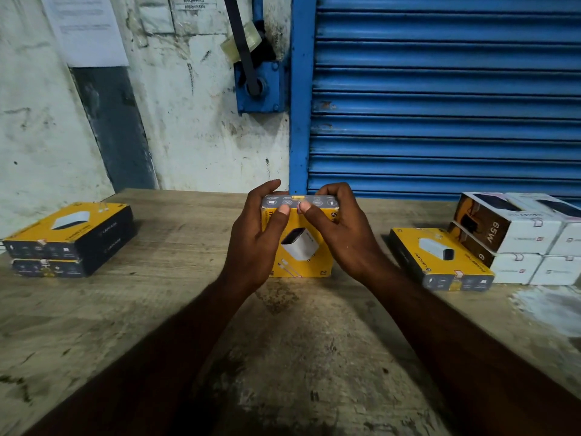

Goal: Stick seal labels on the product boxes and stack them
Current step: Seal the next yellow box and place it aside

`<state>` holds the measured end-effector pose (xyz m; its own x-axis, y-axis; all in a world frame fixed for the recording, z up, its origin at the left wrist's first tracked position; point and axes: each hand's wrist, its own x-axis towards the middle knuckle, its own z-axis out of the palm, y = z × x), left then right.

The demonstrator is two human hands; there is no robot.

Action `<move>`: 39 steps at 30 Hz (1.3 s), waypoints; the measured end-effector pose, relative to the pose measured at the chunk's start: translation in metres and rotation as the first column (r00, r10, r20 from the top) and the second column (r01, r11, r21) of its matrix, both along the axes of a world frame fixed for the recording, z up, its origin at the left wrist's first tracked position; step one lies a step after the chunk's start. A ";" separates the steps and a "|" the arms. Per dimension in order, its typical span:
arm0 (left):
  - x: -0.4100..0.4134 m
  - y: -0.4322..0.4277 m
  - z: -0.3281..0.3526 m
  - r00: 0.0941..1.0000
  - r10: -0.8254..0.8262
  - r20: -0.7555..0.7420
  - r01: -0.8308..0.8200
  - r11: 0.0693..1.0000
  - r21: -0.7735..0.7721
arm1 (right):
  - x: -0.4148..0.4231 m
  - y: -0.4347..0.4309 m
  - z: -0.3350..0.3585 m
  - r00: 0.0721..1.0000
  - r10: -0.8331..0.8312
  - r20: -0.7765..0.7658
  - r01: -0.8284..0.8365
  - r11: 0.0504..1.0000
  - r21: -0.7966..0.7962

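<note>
Counter point(151, 325): worn wood, stained dark nearest the viewer
Left hand point(251, 243): fingers curled round the left end of the held box, thumb tip pressed on its upper front edge
Right hand point(339, 237): fingers curled round the right end, thumb tip touching the left thumb
Held box point(301, 250): yellow, closed, standing on the counter at the middle, a white charger printed on its face; what lies under the thumbs is too blurred to tell
Single box point(440, 259): yellow and black, closed, flat, near the right wrist, a small tab over its near edge
Left stack point(72, 234): two such boxes, one on the other, well apart
White boxes point(515, 243): closed, two layers, just beside the single box
Wall point(188, 136): grimy white plaster, a paper sheet point(85, 26), a tape roll point(242, 40) on a black strap
Shutter point(440, 89): blue, ribbed, behind the counter
</note>
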<state>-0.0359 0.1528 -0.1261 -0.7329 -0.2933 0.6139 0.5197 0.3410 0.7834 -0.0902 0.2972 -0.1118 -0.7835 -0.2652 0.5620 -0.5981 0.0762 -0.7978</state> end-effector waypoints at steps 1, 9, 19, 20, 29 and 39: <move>0.000 0.001 0.001 1.000 -0.011 0.007 0.011 0.999 0.047 | 0.001 -0.002 0.001 1.000 0.001 0.028 -0.001 1.000 -0.021; 0.002 0.010 0.005 0.999 -0.040 0.036 0.028 0.962 0.273 | 0.008 -0.005 0.007 0.968 0.149 0.201 -0.106 0.972 -0.211; 0.003 0.009 0.010 0.998 -0.053 0.044 0.037 0.949 0.313 | 0.021 -0.013 0.002 0.969 0.203 0.143 -0.159 0.948 -0.275; 0.004 0.009 0.010 0.998 -0.060 0.037 0.046 0.948 0.314 | 0.022 -0.013 0.003 0.973 0.187 0.137 -0.145 0.953 -0.268; 0.008 0.013 0.009 0.996 -0.094 0.005 0.089 0.954 0.288 | 0.018 -0.011 0.009 0.973 0.134 0.186 -0.076 0.954 -0.289; 0.008 0.011 0.007 0.988 -0.152 -0.016 0.152 0.965 0.215 | 0.012 -0.007 0.009 0.959 0.132 0.249 -0.062 0.960 -0.273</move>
